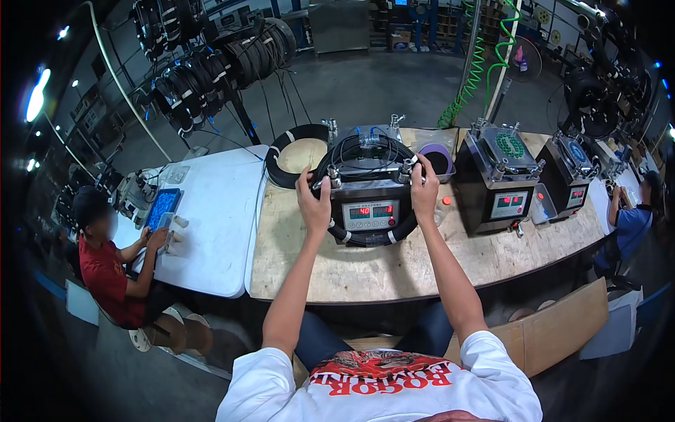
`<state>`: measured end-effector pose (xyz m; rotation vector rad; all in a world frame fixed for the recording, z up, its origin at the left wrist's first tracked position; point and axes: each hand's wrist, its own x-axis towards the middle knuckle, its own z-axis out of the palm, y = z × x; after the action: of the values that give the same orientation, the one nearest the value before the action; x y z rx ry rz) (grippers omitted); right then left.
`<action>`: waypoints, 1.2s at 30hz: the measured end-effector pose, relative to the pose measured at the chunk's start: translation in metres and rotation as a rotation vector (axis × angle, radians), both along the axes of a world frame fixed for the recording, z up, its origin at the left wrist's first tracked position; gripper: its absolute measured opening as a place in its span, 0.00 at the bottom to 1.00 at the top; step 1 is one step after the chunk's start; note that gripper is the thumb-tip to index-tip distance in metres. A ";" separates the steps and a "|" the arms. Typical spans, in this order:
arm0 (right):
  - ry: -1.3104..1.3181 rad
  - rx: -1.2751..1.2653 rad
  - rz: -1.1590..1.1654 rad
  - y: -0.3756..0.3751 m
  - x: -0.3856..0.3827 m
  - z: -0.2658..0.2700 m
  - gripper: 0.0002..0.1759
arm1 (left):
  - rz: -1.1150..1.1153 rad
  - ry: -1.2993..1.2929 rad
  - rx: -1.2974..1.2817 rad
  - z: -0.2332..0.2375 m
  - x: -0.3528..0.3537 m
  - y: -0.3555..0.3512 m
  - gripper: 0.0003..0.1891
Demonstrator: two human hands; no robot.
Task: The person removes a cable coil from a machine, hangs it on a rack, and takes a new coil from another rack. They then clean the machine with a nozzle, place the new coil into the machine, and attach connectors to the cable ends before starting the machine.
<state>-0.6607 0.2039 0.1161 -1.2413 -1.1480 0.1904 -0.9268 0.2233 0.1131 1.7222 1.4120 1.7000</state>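
A coil of black cable point(405, 229) is held up in front of a machine with red digits on its panel point(371, 213). My left hand point(314, 200) has its fingers wrapped round the coil's left side. On the opposite side my right hand point(425, 191) grips the coil, thumb toward me. Thin cable ends cross inside the ring, over the machine's top. The coil hides part of the machine and its metal fittings. Behind my left hand, a second black coil point(277, 166) lies on the wooden tabletop point(295, 260).
Two similar machines point(496, 193) point(571, 176) stand to the right, near a small orange-capped bottle point(445, 202) and a purple-rimmed round item point(450, 163). A seated co-worker point(112, 260) handles parts at the white table point(211, 232). Another person point(633, 225) sits far right. Green coiled hoses point(470, 84) hang behind.
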 end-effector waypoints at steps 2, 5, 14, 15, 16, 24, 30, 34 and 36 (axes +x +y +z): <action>0.006 -0.009 0.005 -0.002 -0.001 0.001 0.20 | -0.005 0.040 0.037 0.005 0.003 0.018 0.27; 0.007 -0.005 0.005 -0.004 0.000 0.003 0.21 | 0.041 0.088 -0.055 0.005 0.010 0.017 0.26; -0.112 -0.013 -0.071 -0.024 -0.011 -0.003 0.25 | -0.021 0.021 0.030 -0.001 0.008 0.026 0.20; -0.114 -0.001 -0.077 -0.024 -0.010 -0.011 0.25 | -0.026 0.014 0.031 -0.001 0.008 0.027 0.20; -0.115 0.011 -0.082 -0.024 -0.011 -0.019 0.26 | -0.031 0.008 0.031 -0.001 0.008 0.027 0.20; -0.096 -0.015 -0.106 -0.029 -0.012 -0.039 0.26 | -0.030 0.011 0.018 -0.001 0.008 0.024 0.22; -0.095 -0.019 -0.108 -0.026 -0.012 -0.042 0.26 | 0.064 0.064 0.069 -0.011 0.010 0.001 0.25; -0.091 -0.013 -0.104 -0.029 -0.013 -0.037 0.26 | 0.138 -0.060 0.078 -0.046 0.015 -0.009 0.27; -0.094 -0.024 -0.110 -0.032 -0.015 -0.033 0.26 | 0.128 -0.169 0.024 -0.062 0.023 -0.021 0.29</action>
<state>-0.6756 0.1719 0.0830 -1.3430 -1.1572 0.0635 -0.9042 0.2025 0.0511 1.4887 1.4569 1.8878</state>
